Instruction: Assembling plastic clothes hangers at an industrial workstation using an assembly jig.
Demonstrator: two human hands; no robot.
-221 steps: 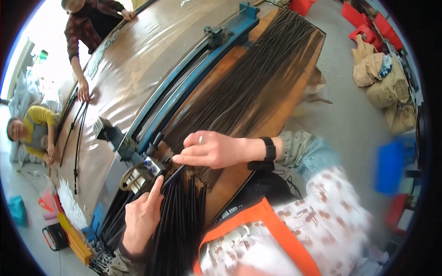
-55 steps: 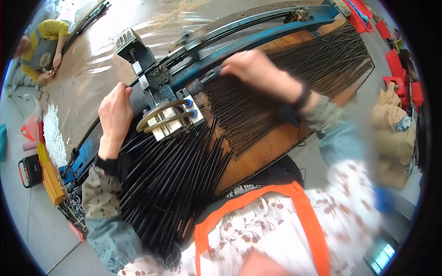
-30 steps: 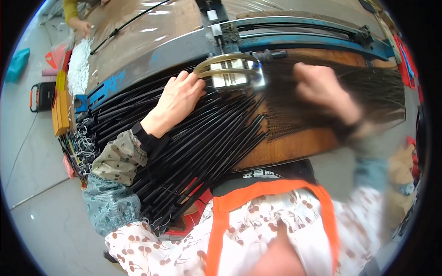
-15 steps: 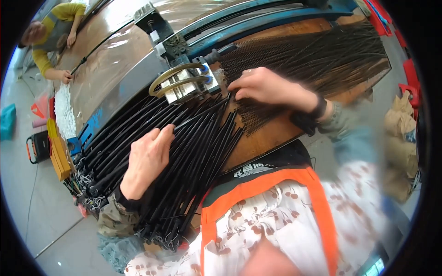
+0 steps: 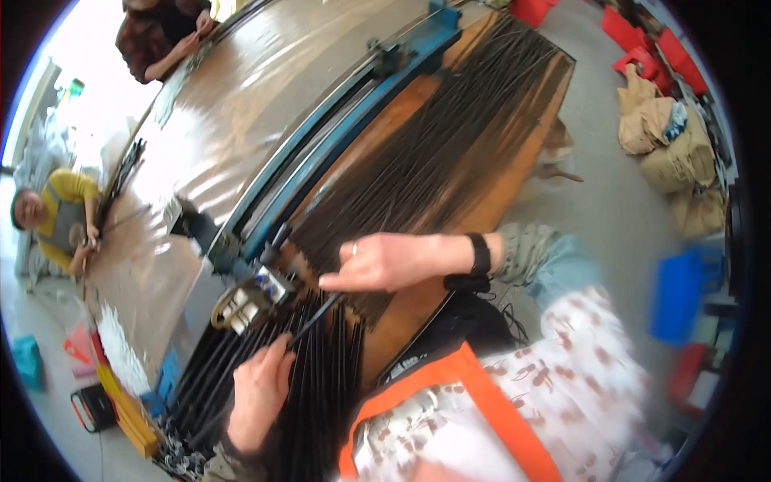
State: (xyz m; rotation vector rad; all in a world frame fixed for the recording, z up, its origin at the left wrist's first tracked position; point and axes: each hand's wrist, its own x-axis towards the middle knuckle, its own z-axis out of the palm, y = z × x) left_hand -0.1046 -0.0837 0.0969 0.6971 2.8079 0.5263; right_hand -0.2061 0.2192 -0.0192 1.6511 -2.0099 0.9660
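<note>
My left hand point(image 5: 261, 390) is closed on a slim black tube point(image 5: 315, 316), pinching it between thumb and fingers. The tube slants up to the right, its far end reaching the closed fingertips of my right hand point(image 5: 385, 263). Just left of that hand sits a small metal clamping machine point(image 5: 243, 312) with a looped hose. Under and around my left hand lies a bundle of black tubes point(image 5: 341, 353), some with wires at their lower ends. Beyond my right hand spreads a pile of thin dark coiled rods point(image 5: 426, 161).
A blue rail point(image 5: 321, 149) runs along the far side of the wooden board point(image 5: 401, 321). Past it lies a plastic-covered table point(image 5: 233, 104), where a person in yellow sleeves point(image 5: 76, 189) and another person point(image 5: 165, 40) work. Sacks point(image 5: 679, 153) and a blue bin point(image 5: 679, 293) stand at right.
My view has swung toward the right, so the machine and bench appear lower and farther left. Both hands stay on the slanting tube beside the machine.
</note>
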